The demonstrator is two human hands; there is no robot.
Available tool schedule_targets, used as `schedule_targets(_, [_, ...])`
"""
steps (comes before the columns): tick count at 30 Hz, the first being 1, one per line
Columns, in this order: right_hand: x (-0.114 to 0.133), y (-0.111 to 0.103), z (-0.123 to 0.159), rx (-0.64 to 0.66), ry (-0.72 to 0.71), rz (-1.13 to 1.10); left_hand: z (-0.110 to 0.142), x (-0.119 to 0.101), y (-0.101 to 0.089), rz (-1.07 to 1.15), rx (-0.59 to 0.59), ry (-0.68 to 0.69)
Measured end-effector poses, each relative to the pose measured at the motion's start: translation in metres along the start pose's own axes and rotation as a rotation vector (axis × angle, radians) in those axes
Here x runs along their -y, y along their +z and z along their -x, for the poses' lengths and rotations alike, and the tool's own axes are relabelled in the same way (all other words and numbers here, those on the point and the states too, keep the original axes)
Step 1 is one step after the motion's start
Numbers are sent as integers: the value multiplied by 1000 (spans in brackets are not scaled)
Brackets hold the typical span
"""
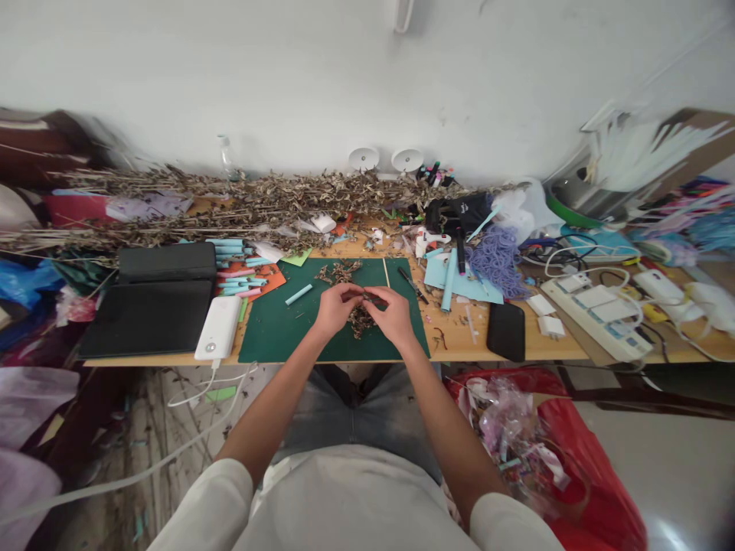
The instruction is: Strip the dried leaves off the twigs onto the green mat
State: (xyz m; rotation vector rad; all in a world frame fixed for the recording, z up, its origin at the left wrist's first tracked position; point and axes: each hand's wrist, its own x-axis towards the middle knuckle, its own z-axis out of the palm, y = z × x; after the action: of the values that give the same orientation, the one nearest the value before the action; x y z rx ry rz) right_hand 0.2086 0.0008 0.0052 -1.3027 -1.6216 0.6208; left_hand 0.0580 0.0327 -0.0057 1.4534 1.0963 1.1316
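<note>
Over the green cutting mat (276, 329), my left hand (338, 308) and my right hand (391, 312) meet fingertip to fingertip. Both are closed in a pinch on brown, crumpled dried leaves, a small dark bit of which shows between the fingertips. One clump of dried leaves (361, 323) lies just below the fingers, and another clump of dried leaves (340, 271) sits just beyond them. My fingers hide part of what they hold. Left of my hands, a rolled light-blue paper tube (298, 295) rests on the mat. A black pen (412, 284) lies near the mat's right edge.
Dried leafy stems (276, 191) run along the wall. At left are a black tablet case (149, 317), a power bank (218, 327) and several paper tubes (241, 283). To the right lie a glue gun (429, 242), purple yarn (499, 260), a phone (506, 331) and a power strip (597, 317).
</note>
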Motion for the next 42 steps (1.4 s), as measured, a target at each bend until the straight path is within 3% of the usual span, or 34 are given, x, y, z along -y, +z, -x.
schedule_targets(4, [5, 3, 0, -55, 28, -42, 1, 1, 2, 245, -49, -167])
schedule_targets(8, [5, 4, 0, -97, 32, -8, 6, 3, -2, 257, -28, -183])
schedule_targets(11, [3, 4, 1, -108, 49, 11, 10, 6, -7, 81, -6, -109])
schedule_targets(14, [-3, 4, 2, -118, 49, 86, 11, 7, -12, -229, 14, 23])
schedule_targets(17, [-10, 4, 3, -57, -20, 212, 13, 7, -13, -509, 80, 182])
schedule_targets(21, [-16, 4, -1, 7, -84, 400, 17, 7, -14, -682, 132, 321])
schedule_targets(24, [-21, 4, -20, 65, -103, 477, 18, 7, -23, -781, 49, 314])
schedule_targets(28, [-34, 9, -69, 167, -112, 465, 5, 7, -39, -920, -95, 237])
schedule_targets(33, [-44, 30, -119, 318, -218, 517, -26, 11, -41, -1056, -101, 185])
schedule_targets(37, [-45, 46, -128, 432, -278, 551, -43, 17, -39, -1107, -66, 148])
schedule_targets(42, [-55, 38, -120, 276, -209, 524, -45, 19, -47, -1063, -44, 160])
